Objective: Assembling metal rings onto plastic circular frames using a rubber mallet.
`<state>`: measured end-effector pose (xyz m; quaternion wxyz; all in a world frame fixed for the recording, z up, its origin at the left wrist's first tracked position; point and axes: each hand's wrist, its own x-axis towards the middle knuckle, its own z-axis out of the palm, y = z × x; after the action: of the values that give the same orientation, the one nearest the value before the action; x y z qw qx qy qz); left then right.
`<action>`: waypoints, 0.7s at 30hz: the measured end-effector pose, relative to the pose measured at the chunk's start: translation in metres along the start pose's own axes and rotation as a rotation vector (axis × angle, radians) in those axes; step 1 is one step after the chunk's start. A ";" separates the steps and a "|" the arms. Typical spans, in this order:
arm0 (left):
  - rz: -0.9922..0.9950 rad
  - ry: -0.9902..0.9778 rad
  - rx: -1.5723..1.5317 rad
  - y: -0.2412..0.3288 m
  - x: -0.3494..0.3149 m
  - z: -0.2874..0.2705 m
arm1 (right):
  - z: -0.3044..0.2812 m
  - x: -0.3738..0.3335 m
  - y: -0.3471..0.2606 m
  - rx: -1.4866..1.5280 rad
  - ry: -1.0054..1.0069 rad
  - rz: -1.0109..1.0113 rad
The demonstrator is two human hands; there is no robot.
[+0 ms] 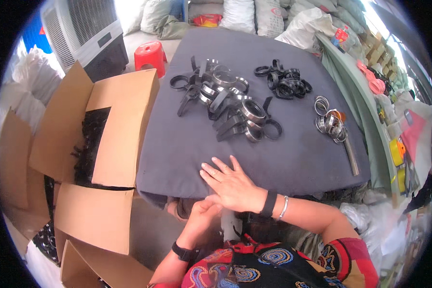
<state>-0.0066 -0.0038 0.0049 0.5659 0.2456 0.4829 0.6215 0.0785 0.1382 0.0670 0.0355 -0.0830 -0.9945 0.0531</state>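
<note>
My right hand [231, 186] lies palm down at the front edge of the dark grey padded table [173, 158], fingers spread and nothing in them. Just below its heel is my left hand [204, 216], closed with the fingers curled in; whatever it may hold is hidden. Beyond my hands sits a pile of black and silver rings [253, 110], several with black tabs. A smaller heap of black rings [287, 85] lies farther back to the right. Near the right edge are loose silver rings [330, 126] beside a metal rod [352, 156].
Open cardboard boxes [125, 127] stand along the table's left side, with black parts [93, 139] inside one. Behind them are a red stool [150, 56] and an air cooler [84, 36]. White sacks [237, 15] line the back. Green cloth [345, 91] hangs at the right.
</note>
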 end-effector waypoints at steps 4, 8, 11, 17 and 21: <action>-0.027 -0.021 0.074 0.002 0.003 -0.002 | 0.000 -0.001 0.001 0.014 0.050 0.071; -0.005 -0.025 -0.006 0.003 0.002 -0.001 | 0.008 -0.001 0.005 0.057 0.150 0.029; 0.048 0.081 0.057 0.013 0.001 0.015 | 0.006 -0.009 0.027 0.322 0.234 -0.213; 0.373 0.072 -0.228 0.055 0.005 0.027 | -0.092 -0.028 0.040 0.313 0.079 -0.194; 0.526 0.308 0.132 0.057 0.045 0.025 | -0.121 0.014 0.075 0.281 0.420 -0.087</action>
<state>-0.0224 0.0530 0.0543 0.2886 0.3012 0.5223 0.7438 0.0866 0.2260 0.1796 0.2547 -0.0435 -0.9508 0.1708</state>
